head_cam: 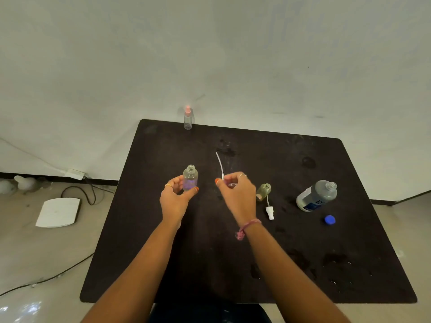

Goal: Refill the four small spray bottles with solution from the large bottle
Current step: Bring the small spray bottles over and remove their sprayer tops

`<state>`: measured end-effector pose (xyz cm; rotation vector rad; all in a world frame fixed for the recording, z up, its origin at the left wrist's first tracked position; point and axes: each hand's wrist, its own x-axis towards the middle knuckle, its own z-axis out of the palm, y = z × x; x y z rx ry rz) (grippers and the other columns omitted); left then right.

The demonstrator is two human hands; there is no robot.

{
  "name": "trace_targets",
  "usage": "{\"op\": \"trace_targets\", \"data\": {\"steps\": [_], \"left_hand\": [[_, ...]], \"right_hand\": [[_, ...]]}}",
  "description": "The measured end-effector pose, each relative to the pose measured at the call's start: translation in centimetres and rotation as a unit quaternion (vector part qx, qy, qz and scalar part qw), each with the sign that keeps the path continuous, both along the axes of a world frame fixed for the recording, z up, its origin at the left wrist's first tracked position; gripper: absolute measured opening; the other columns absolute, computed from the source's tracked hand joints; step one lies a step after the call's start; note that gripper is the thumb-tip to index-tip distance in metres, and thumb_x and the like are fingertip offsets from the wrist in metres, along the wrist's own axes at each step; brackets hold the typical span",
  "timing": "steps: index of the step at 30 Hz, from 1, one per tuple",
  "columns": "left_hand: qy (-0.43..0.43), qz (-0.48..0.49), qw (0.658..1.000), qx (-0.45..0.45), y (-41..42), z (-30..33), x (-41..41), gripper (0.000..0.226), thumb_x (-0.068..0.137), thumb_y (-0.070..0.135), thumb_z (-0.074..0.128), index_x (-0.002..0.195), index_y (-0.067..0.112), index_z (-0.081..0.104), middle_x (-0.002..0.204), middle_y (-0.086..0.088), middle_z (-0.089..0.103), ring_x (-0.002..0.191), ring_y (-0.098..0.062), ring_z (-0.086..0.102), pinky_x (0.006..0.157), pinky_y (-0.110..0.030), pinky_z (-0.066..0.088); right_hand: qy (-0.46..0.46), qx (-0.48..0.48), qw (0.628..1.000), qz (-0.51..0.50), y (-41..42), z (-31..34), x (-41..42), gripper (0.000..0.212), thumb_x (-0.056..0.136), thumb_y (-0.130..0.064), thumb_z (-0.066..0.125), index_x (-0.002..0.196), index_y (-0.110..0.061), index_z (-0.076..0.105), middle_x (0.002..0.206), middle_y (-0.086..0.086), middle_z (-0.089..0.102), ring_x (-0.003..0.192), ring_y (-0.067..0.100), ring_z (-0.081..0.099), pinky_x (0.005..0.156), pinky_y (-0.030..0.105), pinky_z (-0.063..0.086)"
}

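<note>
Your left hand [175, 197] grips an open small bottle [190, 178] upright just above the table [291, 264]; your right hand [236, 191] pinches its pump head, dip tube [220, 163] pointing away. Lay the pump down beside you, tube off the wet patches, then fetch the large bottle [316, 195], uncapped at right beside its blue cap [330, 220]. Its level is unclear. Your bottle looks nearly empty; another open one [263, 191] stands nearby, a capped one [188, 118] at the far edge.
</note>
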<state>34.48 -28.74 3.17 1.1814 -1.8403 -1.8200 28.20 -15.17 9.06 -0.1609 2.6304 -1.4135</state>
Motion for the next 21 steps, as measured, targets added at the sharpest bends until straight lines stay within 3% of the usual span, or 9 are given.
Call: {"op": "trace_targets", "data": {"steps": [6,11,15,21], "left_hand": [[-0.068,-0.026,0.997,-0.034,0.7,-1.6,-0.3,0.057,0.071,0.01,0.082,0.122,0.012,0.056,0.112,-0.001,0.064,0.1,-0.012,0.06,0.086,-0.022,0.048],[-0.106,-0.064,0.991,-0.045,0.8,-2.8,-1.3,0.054,0.072,0.006,0.081,0.119,0.01,0.055,0.114,-0.005,0.064,0.101,-0.012,0.059,0.088,-0.024,0.048],[-0.12,-0.1,0.986,-0.053,0.6,-3.6,-2.2,0.048,0.072,0.001,0.079,0.114,0.01,0.056,0.114,-0.006,0.064,0.095,-0.01,0.058,0.085,-0.02,0.046],[-0.138,-0.128,0.98,-0.071,0.9,-5.0,-3.8,0.044,0.073,0.001,0.078,0.112,0.01,0.058,0.114,-0.006,0.064,0.094,-0.007,0.055,0.082,-0.018,0.043]], "right_hand": [[-0.082,0.046,0.995,0.016,0.6,-5.9,2.0,0.02,0.078,-0.033,0.074,0.075,-0.03,0.055,0.071,-0.009,0.064,0.072,0.007,0.063,0.084,0.036,0.051],[-0.137,0.05,0.989,0.01,0.5,-8.9,1.4,0.01,0.085,-0.019,0.068,0.094,-0.013,0.066,0.082,0.002,0.07,0.08,0.013,0.065,0.081,0.009,0.044],[-0.148,0.079,0.986,0.019,-0.1,-9.9,1.0,0.021,0.088,-0.015,0.063,0.109,-0.012,0.065,0.095,0.002,0.069,0.087,0.011,0.064,0.09,0.027,0.051],[-0.153,0.115,0.981,0.007,-1.1,-10.4,0.4,0.039,0.09,-0.025,0.062,0.125,-0.01,0.055,0.098,0.003,0.07,0.094,0.014,0.065,0.089,0.031,0.052]]}}
